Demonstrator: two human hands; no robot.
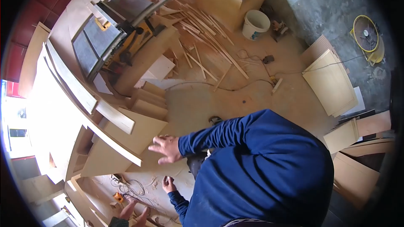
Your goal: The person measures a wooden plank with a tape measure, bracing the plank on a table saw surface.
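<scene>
My right hand (165, 148) reaches out from a dark blue sleeve, fingers spread and holding nothing. It hovers near the end of a long, pale wooden strip (122, 151) and the edge of a plywood panel (145, 132). Lower in the view, my left hand (168, 184) has its fingers curled in; whatever may be between them is too small to make out. Beneath it lies a pale floor strewn with shavings.
A table saw (99, 38) stands at upper left, beside scattered wood offcuts (206, 27). A white bucket (255, 24), leaning boards (330, 84) and a yellow fan (366, 33) are farther right. Cables cross the floor. Another person's bare limb (129, 210) shows at the bottom.
</scene>
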